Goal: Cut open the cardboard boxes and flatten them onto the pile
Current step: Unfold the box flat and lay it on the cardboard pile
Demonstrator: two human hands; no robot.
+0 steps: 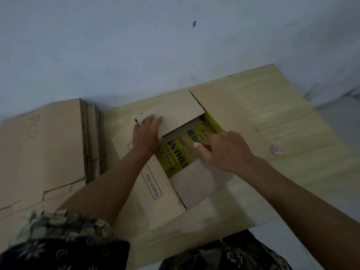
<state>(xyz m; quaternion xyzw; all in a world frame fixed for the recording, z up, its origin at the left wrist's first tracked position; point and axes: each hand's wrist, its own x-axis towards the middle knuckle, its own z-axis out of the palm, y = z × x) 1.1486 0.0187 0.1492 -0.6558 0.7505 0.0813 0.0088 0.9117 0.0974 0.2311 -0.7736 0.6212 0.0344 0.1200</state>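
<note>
A brown cardboard box [155, 184] printed "Batch No." lies on a pale wooden board [282, 133]. Its two outer flaps are open, the far flap [175, 112] and the near flap [194, 184]. Between them show the yellow printed inner flaps [181, 152], closed along a middle seam. My left hand [146, 133] lies flat, fingers straight, pressing the far flap's left end. My right hand [224, 151] sits over the seam, fingers curled and thumb stretched forward on a thin dark cutter, mostly hidden in the fist.
A pile of flattened cardboard [42, 149] lies at the left, against the grey wall [136, 45]. A small pink and grey scrap [276, 150] sits on the board to the right. A small blue object [135, 120] peeks out beside my left hand.
</note>
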